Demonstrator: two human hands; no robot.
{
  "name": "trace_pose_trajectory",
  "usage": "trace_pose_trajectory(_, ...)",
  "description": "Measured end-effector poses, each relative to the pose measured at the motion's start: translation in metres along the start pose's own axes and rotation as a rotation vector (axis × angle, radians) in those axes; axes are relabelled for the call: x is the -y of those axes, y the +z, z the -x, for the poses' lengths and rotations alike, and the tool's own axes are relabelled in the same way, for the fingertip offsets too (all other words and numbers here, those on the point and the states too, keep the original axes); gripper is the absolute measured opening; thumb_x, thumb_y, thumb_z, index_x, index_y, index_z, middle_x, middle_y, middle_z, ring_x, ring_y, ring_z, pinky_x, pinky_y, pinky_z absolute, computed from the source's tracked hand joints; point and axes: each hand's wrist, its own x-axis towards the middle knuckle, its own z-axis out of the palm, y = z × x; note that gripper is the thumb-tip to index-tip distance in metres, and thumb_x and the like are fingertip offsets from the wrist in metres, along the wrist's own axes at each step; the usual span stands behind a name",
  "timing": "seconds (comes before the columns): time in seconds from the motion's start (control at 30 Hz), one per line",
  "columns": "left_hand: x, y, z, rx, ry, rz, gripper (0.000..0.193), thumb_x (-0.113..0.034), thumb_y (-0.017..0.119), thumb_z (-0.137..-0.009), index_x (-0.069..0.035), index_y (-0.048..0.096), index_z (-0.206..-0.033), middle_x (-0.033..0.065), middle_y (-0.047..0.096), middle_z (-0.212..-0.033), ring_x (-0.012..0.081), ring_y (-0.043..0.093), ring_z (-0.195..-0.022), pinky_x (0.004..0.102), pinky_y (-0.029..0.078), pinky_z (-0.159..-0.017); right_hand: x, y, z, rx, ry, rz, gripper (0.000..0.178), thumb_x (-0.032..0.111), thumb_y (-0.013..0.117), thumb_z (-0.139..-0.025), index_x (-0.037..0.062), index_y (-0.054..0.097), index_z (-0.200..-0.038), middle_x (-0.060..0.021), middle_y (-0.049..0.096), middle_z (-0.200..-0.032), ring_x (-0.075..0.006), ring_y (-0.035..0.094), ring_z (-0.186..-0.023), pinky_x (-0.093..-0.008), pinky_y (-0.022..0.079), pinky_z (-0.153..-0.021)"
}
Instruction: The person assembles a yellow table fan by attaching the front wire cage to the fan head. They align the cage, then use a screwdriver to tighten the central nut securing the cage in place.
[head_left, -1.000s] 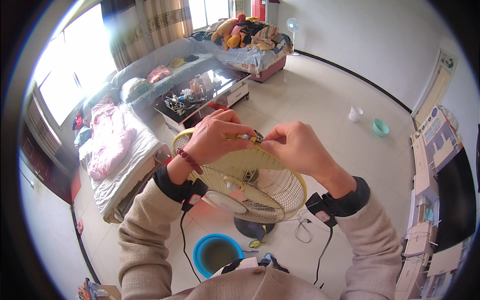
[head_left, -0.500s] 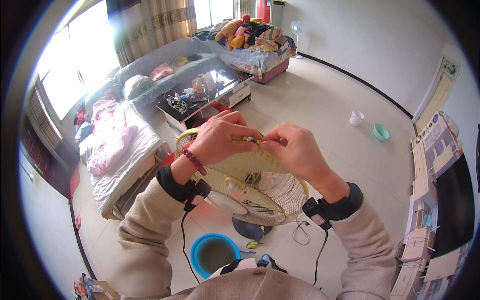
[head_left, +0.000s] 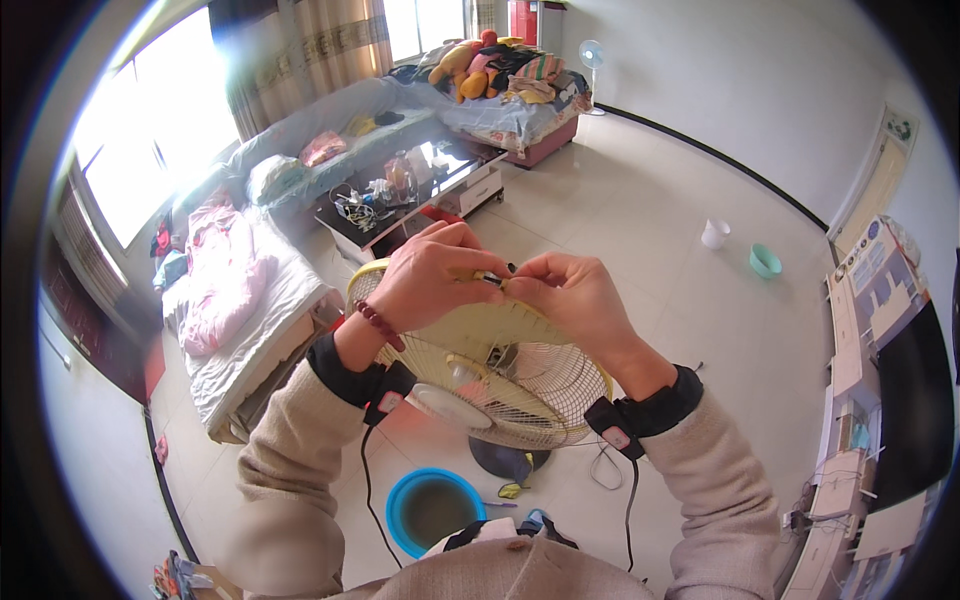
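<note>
A standing fan with a pale yellow wire guard [head_left: 560, 395] is in front of me, its round white centre disc [head_left: 445, 410] facing down toward me. At the guard's top rim my left hand [head_left: 428, 278] is closed, thumb and fingers pinching a small dark-and-silver piece [head_left: 490, 279]. My right hand [head_left: 578, 302] is closed beside it, thumb and forefinger pressed together at the same rim. What lies between the right fingertips is too small to make out. Yellowish blades show through the wires. Below stands the fan's dark round base [head_left: 492, 458], partly under a dark cloth with yellow.
A blue basin [head_left: 393, 510] of murky water stands on the floor near me. Beyond the fan is a black-topped coffee table [head_left: 400, 215] with clutter. A covered bed [head_left: 240, 350] lies left, a white bucket [head_left: 716, 234] and green basin [head_left: 765, 262] right.
My right hand has shifted slightly left and its fingertips have changed position. More of the small dark-and-silver piece now shows between the hands. The left hand keeps its pinch at the rim.
</note>
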Motion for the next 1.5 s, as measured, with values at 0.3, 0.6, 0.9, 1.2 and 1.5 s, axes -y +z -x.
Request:
trace_pose_trajectory(0.3,-0.002,-0.004,0.001,0.017,-0.100,0.132,0.037,-0.014,0.077,-0.069,-0.005,0.062,-0.102,0.0055,0.058,-0.091,0.0224,0.059,-0.091,0.0349,0.049,-0.081,-0.011,0.000,0.001,-0.021,-0.078,-0.034,0.017,0.012,0.074,-0.085,-0.0017,0.071,-0.094,-0.0013,0.068,-0.080,-0.0045,0.059,-0.074,-0.0203,0.049,-0.065)
trace_pose_trajectory(0.6,-0.005,-0.007,0.001,0.133,-0.057,0.195,0.023,-0.002,0.065,-0.079,-0.001,0.061,-0.101,0.0103,0.054,-0.108,0.0224,0.059,-0.104,0.0330,0.052,-0.090,-0.017,-0.003,0.003,-0.052,-0.093,0.047,0.017,0.012,0.074,-0.084,-0.0015,0.071,-0.094,-0.0002,0.067,-0.078,-0.0044,0.059,-0.073,-0.0207,0.048,-0.065)
trace_pose_trajectory(0.9,-0.002,-0.009,-0.002,0.231,-0.122,0.192,0.021,-0.007,0.067,-0.083,-0.002,0.065,-0.103,0.0058,0.051,-0.110,0.0143,0.054,-0.103,0.0291,0.046,-0.088,-0.033,0.000,0.002,-0.101,-0.142,-0.116,0.019,0.018,0.077,-0.078,0.0020,0.073,-0.087,-0.0079,0.070,-0.074,-0.0123,0.063,-0.066,-0.0290,0.048,-0.061)
trace_pose_trajectory(1.2,-0.005,-0.006,-0.003,0.216,-0.123,0.172,0.021,0.001,0.066,-0.081,0.001,0.067,-0.102,0.0052,0.051,-0.111,0.0137,0.056,-0.104,0.0284,0.050,-0.089,-0.032,-0.005,0.006,-0.148,-0.207,0.011,0.019,0.018,0.078,-0.075,0.0017,0.071,-0.082,-0.0106,0.070,-0.076,-0.0176,0.066,-0.067,-0.0322,0.048,-0.060)
trace_pose_trajectory(1.5,-0.005,-0.005,-0.006,0.203,-0.108,0.213,0.020,-0.005,0.069,-0.079,-0.002,0.071,-0.099,0.0029,0.054,-0.101,0.0125,0.055,-0.092,0.0265,0.045,-0.079,-0.031,-0.004,0.009,-0.165,-0.153,-0.036,0.019,0.018,0.077,-0.076,0.0019,0.070,-0.084,-0.0099,0.069,-0.076,-0.0172,0.065,-0.068,-0.0319,0.049,-0.062)
